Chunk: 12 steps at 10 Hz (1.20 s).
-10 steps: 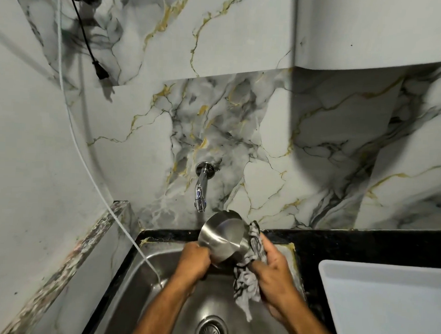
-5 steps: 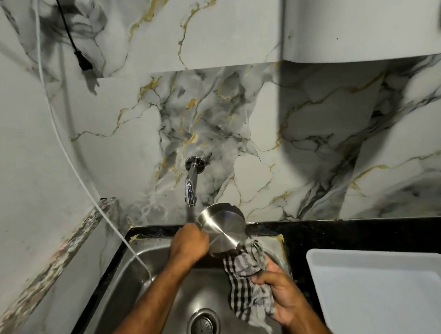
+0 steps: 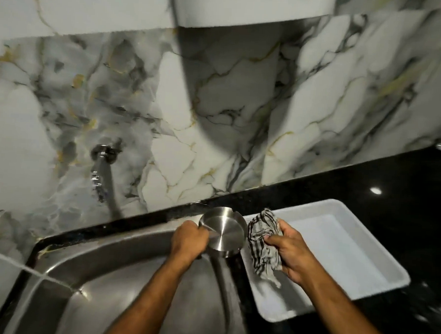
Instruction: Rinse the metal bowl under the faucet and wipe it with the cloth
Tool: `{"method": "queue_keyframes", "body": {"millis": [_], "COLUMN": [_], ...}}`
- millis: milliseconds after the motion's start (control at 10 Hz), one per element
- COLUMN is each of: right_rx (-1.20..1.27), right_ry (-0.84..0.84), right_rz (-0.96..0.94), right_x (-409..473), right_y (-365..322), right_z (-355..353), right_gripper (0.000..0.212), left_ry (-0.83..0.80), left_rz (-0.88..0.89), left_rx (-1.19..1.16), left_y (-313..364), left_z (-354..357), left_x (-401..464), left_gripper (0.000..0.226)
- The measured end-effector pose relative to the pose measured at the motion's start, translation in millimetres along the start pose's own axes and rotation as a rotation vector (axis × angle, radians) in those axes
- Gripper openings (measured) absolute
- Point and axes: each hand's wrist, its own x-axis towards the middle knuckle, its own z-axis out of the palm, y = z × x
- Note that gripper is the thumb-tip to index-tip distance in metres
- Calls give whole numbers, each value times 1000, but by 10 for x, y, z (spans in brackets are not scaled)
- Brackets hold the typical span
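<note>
Two hands, left hand [image 3: 189,238] grasping metal bowl [image 3: 223,232]; right hand [image 3: 290,251] clutching cloth [image 3: 261,239]

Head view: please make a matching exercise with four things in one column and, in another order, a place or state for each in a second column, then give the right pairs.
Things:
1. metal bowl
2. cloth
3. white tray
4. faucet

Places or states:
A. fixed to the marble wall
B. bunched in the right hand
C. lying on the black counter
D. held at its rim by the left hand

Pairs: 1-D, 2-B, 3-C, 4-A
</note>
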Motion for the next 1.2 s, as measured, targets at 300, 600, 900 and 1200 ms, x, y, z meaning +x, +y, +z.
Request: {"method": "queue_keyframes", "body": {"millis": [300,600,900,1200], "right_rx": [-633,-1332,-1712,-1601], "right_ry": [324,281,201,179], "right_rz": [-47,-92,113,-113], "right_x": [338,779,805,683], "right_y": [-425,-146,348,-131], "right_z": [-1723,-2506,-2318,-1688], "right_gripper": [46,63,67,59], "left_ry": [-156,-231,-254,21], "left_rz": [-85,-212,-190,145], "left_rx": [72,158,200,335], "left_y": [711,603,416,533], "left_z": [1550,2231,2335,1858], "left_x": [32,-13,55,-39], "left_gripper": [27,20,20,31]}}
